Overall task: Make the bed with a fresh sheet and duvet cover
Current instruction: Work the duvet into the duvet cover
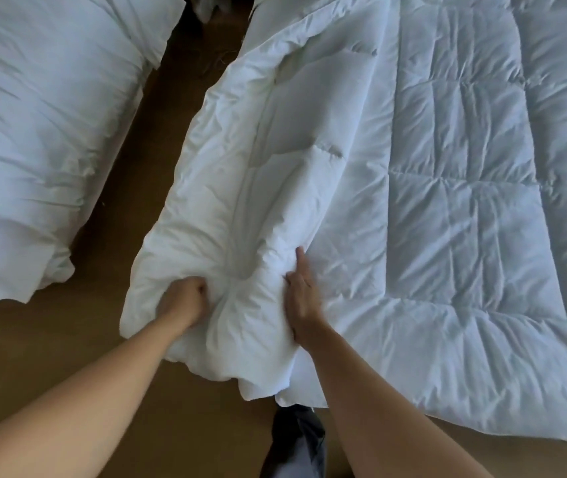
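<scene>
A white quilted duvet [465, 188] lies spread out on the brown floor, filling the right half of the view. Its left edge is folded over into a thick, rumpled roll [257, 174]. My left hand [185, 300] is clenched in a fist on the near end of that roll, gripping the fabric. My right hand [301, 294] lies against the roll's right side with the fingers straight and together, pressing into the fold; its fingertips sink into the cloth.
A second heap of white bedding [40, 132] lies at the left, apart from the duvet. A strip of brown floor [130, 188] runs between them. My dark trouser leg [295, 443] shows at the bottom. Dark items sit at the top centre.
</scene>
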